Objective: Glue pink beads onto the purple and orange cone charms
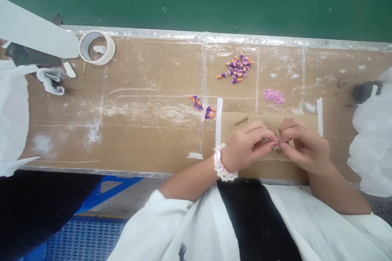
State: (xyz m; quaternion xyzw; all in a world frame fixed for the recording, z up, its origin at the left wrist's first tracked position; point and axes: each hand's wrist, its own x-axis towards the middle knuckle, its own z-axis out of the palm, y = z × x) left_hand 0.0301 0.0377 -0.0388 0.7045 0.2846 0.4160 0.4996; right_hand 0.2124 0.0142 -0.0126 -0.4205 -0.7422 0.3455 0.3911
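My left hand (249, 144) and my right hand (301, 147) meet fingertip to fingertip over a taped-down piece of cardboard (239, 124) near the bench's front edge. Both are pinched shut on a tiny piece between them, too small to name. A frilly white and pink band (221, 165) sits on my left wrist. Beyond the hands lie a heap of small purple and orange pieces (237, 69), a smaller group of the same pieces (202, 107) to the left, and a little pile of pink beads (274, 96).
The worn brown bench (137, 130) has a metal rim along the back. A roll of masking tape (97, 47) lies at the back left beside a crumpled white cloth (52, 80). White plastic bags sit at the far right (372, 147) and far left (12, 118).
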